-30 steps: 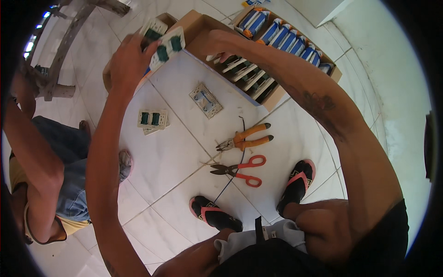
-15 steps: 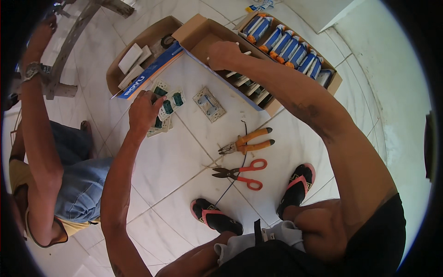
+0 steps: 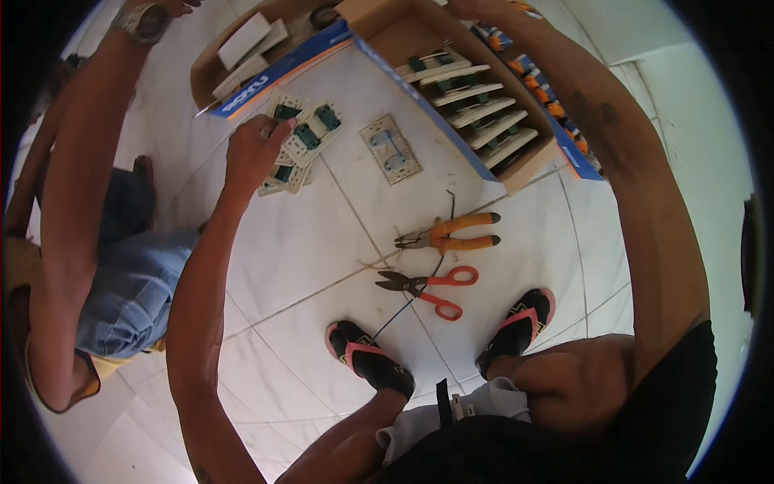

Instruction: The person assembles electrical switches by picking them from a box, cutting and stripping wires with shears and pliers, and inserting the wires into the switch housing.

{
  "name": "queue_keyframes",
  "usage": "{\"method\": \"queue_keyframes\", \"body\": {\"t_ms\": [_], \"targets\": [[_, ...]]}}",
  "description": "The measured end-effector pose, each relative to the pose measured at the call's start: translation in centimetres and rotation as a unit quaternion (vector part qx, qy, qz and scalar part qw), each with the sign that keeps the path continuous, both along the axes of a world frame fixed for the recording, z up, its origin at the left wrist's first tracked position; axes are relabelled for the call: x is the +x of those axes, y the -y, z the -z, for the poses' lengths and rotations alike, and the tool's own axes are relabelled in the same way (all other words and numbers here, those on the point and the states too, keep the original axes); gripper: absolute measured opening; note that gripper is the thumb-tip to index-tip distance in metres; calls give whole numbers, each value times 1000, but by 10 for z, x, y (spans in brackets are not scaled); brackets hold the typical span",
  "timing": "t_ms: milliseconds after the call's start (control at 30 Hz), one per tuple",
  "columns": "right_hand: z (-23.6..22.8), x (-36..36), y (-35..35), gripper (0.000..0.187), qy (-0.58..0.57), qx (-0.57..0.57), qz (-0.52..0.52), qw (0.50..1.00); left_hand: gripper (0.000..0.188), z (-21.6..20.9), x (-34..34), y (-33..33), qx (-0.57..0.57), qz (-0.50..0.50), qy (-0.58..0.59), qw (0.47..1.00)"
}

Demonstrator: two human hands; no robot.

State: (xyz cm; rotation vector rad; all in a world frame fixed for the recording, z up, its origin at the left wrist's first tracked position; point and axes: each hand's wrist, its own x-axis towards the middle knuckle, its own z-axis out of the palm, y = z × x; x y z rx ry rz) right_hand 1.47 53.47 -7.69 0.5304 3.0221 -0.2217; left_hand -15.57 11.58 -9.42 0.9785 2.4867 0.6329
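Observation:
My left hand (image 3: 254, 149) is closed on the edge of a white wall socket plate (image 3: 313, 135) with green modules. Under it lie more such plates (image 3: 282, 179) in a loose pile on the tiled floor. Reaching over the far end of the open cardboard box (image 3: 379, 32), my right hand (image 3: 466, 8) is cut off by the upper edge, so its fingers are hidden. Several socket plates (image 3: 477, 101) stand in a row inside that box. A single plate (image 3: 390, 149) with blue wire across its back lies to the right of the pile.
Orange-handled pliers (image 3: 451, 232) and red-handled snips (image 3: 427, 286) lie before my feet, near a thin blue wire (image 3: 395, 316). Another box (image 3: 211, 68) holds white plates. Wrapped packs (image 3: 540, 85) stand beyond my right arm. A co-worker's arm (image 3: 76, 177) reaches in at left.
My right hand has moved away from the middle of the box to its far end, uncovering the row of plates. My left hand keeps its plate. The view has shifted slightly.

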Motion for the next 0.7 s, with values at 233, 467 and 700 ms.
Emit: {"method": "queue_keyframes", "body": {"t_ms": [233, 467, 700], "targets": [[-131, 179, 188, 27, 271, -438, -141, 846, 42, -9, 15, 18, 8, -74, 140, 987], [-179, 217, 244, 32, 486, -595, -103, 633, 34, -24, 45, 36, -9, 5, 97, 995], [-219, 186, 256, 39, 506, -504, -23, 700, 30, -36, 61, 56, -42, -23, 115, 992]]}}
